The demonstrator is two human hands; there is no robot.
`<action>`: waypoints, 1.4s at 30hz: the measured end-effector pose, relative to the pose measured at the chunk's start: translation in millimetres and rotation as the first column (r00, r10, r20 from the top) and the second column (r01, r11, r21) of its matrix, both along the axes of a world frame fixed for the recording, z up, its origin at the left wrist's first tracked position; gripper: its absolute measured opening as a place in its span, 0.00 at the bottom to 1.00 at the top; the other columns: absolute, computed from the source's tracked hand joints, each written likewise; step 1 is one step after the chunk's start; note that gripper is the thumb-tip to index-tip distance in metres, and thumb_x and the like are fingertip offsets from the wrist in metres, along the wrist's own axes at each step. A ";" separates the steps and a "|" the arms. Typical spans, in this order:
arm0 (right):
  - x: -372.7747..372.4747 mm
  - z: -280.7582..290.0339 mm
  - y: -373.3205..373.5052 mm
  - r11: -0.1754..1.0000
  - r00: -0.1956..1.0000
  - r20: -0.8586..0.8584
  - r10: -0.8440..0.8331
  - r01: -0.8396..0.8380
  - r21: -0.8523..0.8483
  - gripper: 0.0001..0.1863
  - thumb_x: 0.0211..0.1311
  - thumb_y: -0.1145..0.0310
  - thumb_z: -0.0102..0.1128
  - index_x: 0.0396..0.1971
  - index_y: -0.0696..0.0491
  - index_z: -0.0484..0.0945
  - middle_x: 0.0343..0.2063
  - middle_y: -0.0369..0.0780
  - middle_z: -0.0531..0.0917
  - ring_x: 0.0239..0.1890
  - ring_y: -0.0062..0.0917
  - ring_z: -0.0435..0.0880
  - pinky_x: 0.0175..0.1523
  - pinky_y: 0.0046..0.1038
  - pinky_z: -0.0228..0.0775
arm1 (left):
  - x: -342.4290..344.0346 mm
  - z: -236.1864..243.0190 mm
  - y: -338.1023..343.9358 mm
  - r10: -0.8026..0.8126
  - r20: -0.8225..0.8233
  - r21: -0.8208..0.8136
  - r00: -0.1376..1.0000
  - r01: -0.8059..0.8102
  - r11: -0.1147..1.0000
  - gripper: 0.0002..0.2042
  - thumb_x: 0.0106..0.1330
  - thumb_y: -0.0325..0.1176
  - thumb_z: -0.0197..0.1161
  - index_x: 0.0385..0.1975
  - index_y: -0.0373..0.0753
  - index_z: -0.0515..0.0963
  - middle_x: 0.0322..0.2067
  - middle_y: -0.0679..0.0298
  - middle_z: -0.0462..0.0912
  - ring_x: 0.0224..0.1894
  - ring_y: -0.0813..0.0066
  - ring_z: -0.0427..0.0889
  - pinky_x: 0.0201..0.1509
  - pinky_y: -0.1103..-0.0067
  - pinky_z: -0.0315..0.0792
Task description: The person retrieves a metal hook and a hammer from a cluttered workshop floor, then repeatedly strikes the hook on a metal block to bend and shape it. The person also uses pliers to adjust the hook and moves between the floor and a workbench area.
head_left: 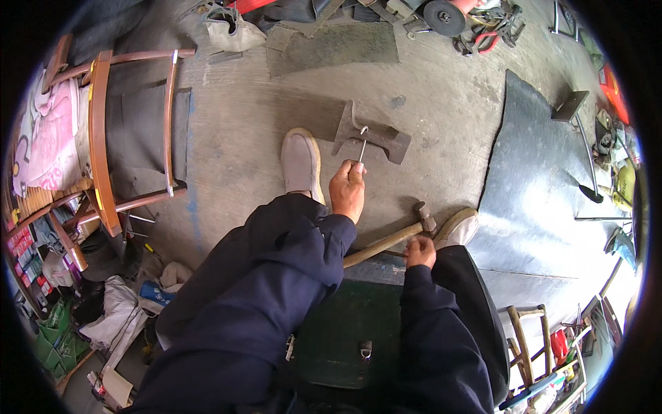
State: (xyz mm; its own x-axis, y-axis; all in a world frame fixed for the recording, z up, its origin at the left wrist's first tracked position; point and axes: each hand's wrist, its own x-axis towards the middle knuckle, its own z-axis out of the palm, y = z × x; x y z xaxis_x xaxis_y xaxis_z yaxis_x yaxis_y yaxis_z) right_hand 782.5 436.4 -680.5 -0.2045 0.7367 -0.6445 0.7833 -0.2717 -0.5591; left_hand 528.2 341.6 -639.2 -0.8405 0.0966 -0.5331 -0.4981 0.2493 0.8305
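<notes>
Left fingers (355, 174) clamp a thin metal rod (362, 150), its hooked tip (365, 129) projecting forward beyond them.

Our left hand (348, 190) is just above mid-frame in a pinch, left arm (265, 283) in from lower left. Right hand (420, 252) lower, right of center, curled; right arm (438, 331) up from lower right.

Thin rod (362, 149), lower end unseen (inside left grip (347, 191))
</notes>
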 end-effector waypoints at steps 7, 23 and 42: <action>63.4 -76.7 -36.9 0.976 0.907 0.361 0.218 -0.207 -0.070 0.37 0.51 0.46 0.75 0.47 0.65 0.78 0.31 0.47 0.86 0.27 0.31 0.84 0.37 0.30 0.78 | 4.1 10.4 8.1 0.094 0.070 0.051 0.993 -0.097 0.994 0.11 0.76 0.34 0.56 0.31 0.37 0.76 0.19 0.73 0.69 0.20 0.84 0.65 0.24 0.81 0.61; -36.3 27.9 8.3 0.732 0.839 -0.051 -0.542 0.441 -0.519 0.08 0.61 0.71 0.60 0.36 0.57 0.73 0.23 0.41 0.78 0.18 0.27 0.77 0.21 0.32 0.74 | -2.8 5.1 -5.8 -0.150 -0.085 -0.182 0.985 0.133 0.974 0.12 0.77 0.37 0.53 0.35 0.38 0.78 0.29 0.65 0.80 0.33 0.73 0.75 0.41 0.75 0.70; -229.9 215.5 51.6 0.716 0.699 -0.161 0.697 -0.665 0.214 0.12 0.69 0.66 0.62 0.42 0.59 0.74 0.23 0.44 0.81 0.26 0.27 0.80 0.34 0.31 0.72 | -5.2 7.1 -8.1 -0.160 -0.048 -0.217 0.986 0.146 0.965 0.09 0.75 0.42 0.56 0.42 0.44 0.76 0.30 0.49 0.83 0.37 0.40 0.81 0.38 0.56 0.72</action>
